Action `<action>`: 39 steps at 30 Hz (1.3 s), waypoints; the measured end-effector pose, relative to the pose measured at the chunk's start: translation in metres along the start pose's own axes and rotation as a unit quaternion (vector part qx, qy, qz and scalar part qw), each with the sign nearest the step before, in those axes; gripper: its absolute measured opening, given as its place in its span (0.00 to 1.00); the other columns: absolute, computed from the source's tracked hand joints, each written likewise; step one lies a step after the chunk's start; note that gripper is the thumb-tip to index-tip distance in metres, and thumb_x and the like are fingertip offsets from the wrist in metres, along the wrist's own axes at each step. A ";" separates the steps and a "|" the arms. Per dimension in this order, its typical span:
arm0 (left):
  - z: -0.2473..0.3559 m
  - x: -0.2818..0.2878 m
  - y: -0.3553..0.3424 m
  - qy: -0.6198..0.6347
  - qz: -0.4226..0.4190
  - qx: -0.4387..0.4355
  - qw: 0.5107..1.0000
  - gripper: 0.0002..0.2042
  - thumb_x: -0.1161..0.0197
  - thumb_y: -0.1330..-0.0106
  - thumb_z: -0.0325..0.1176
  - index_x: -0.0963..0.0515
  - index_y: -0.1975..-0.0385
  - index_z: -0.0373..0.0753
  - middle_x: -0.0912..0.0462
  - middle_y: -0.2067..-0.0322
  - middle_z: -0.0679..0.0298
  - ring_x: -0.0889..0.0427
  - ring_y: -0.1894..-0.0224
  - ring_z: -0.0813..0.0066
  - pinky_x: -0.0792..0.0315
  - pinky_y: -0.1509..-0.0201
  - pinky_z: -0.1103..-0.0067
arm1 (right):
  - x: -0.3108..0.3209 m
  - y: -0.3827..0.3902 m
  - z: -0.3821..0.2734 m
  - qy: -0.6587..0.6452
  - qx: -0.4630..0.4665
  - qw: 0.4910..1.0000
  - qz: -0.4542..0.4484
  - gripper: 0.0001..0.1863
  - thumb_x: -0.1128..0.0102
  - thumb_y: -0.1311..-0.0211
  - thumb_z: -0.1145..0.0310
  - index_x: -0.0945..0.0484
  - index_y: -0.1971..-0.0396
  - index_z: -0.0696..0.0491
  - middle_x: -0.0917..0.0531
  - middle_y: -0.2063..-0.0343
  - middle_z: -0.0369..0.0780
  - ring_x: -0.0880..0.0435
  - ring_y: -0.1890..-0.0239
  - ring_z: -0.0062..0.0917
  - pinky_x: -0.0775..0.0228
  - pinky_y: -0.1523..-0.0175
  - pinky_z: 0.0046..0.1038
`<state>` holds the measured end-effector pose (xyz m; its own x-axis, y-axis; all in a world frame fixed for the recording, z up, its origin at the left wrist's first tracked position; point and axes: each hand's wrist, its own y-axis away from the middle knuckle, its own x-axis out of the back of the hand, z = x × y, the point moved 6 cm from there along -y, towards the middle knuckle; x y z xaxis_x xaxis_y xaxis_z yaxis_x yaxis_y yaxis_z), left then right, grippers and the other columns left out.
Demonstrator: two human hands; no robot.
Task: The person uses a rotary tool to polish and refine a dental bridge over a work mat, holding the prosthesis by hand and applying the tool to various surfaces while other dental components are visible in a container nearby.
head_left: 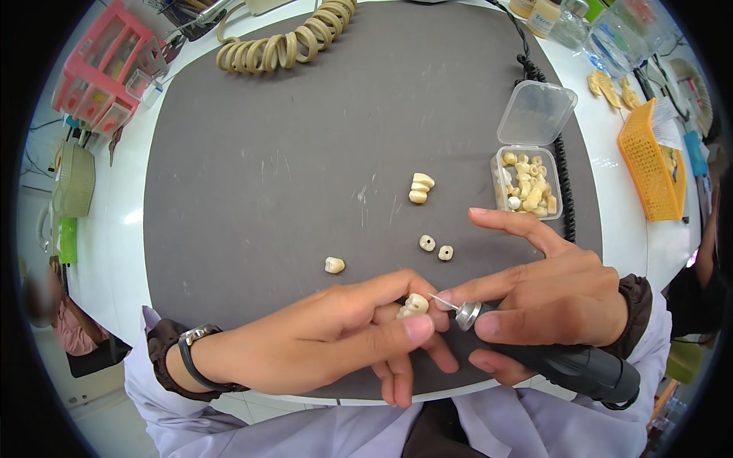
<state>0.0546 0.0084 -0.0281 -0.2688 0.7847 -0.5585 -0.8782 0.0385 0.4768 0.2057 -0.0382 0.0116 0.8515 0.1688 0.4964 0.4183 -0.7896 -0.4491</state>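
Note:
My left hand (351, 328) pinches a cream dental crown piece (413, 307) between thumb and fingers; it looks like joined teeth. My right hand (550, 298) grips a black rotary handpiece (576, 368) with a silver nose. Its thin bur (443, 302) points at the crown piece, close to it; whether they touch I cannot tell. On the grey mat beyond my hands lie two small crowns with dark holes, one crown (427, 243) beside another crown (446, 253). Farther off is a joined tooth piece (420, 188). A single crown (334, 265) lies left of them.
An open clear plastic box (527, 183) full of tooth pieces sits on the mat's right. A coiled beige hose (286, 47) lies at the far edge, a black coiled cord (566, 175) at the right. Pink drawers (103, 69) stand far left, a yellow basket (649, 164) right.

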 end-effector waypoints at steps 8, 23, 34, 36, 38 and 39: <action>-0.002 0.002 -0.001 0.010 0.011 0.008 1.000 0.21 0.65 0.21 0.46 0.37 0.45 0.33 0.20 0.54 0.49 0.17 0.64 0.71 0.24 0.56 0.78 | 0.000 0.001 0.001 -0.005 -0.001 1.000 -0.003 0.21 0.29 0.49 0.76 0.28 0.56 0.50 0.14 0.72 0.40 0.12 0.58 0.36 0.43 0.39 0.67; 0.000 0.001 0.000 0.008 0.018 0.017 1.000 0.20 0.64 0.21 0.40 0.40 0.42 0.30 0.22 0.56 0.49 0.16 0.56 0.58 0.23 0.50 0.70 | -0.002 0.001 0.002 0.010 -0.003 1.000 0.010 0.21 0.29 0.49 0.74 0.27 0.57 0.49 0.13 0.72 0.40 0.12 0.59 0.34 0.41 0.39 0.64; -0.001 0.000 -0.001 0.029 0.010 0.001 1.000 0.17 0.61 0.22 0.40 0.42 0.44 0.33 0.23 0.54 0.52 0.16 0.54 0.55 0.22 0.49 0.68 | -0.002 0.001 0.001 0.012 0.003 1.000 0.023 0.20 0.29 0.48 0.73 0.27 0.57 0.49 0.14 0.73 0.38 0.12 0.59 0.34 0.41 0.39 0.65; -0.002 0.000 -0.001 0.035 0.007 -0.001 0.999 0.17 0.60 0.22 0.40 0.43 0.44 0.33 0.23 0.53 0.53 0.16 0.54 0.55 0.22 0.49 0.68 | -0.002 0.000 0.001 0.011 0.001 1.000 0.020 0.20 0.29 0.48 0.73 0.27 0.57 0.49 0.14 0.73 0.38 0.12 0.59 0.34 0.41 0.39 0.65; -0.003 0.001 0.000 0.038 0.006 -0.003 0.999 0.16 0.59 0.22 0.40 0.43 0.45 0.33 0.24 0.53 0.54 0.16 0.54 0.55 0.22 0.49 0.68 | -0.003 0.000 0.001 0.013 -0.001 1.000 0.018 0.20 0.29 0.48 0.73 0.27 0.57 0.49 0.14 0.73 0.37 0.12 0.59 0.34 0.41 0.39 0.65; -0.003 0.001 -0.001 0.039 0.001 -0.006 0.999 0.16 0.59 0.22 0.40 0.43 0.46 0.34 0.24 0.51 0.51 0.16 0.53 0.57 0.22 0.49 0.70 | -0.003 0.001 0.001 0.014 -0.002 1.000 0.017 0.20 0.29 0.49 0.73 0.27 0.57 0.49 0.14 0.74 0.37 0.12 0.59 0.33 0.41 0.39 0.65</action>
<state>0.0539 0.0071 -0.0305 -0.2999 0.7342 -0.6091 -0.8824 0.0292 0.4697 0.2036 -0.0387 0.0093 0.8556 0.1249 0.5023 0.3882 -0.7968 -0.4631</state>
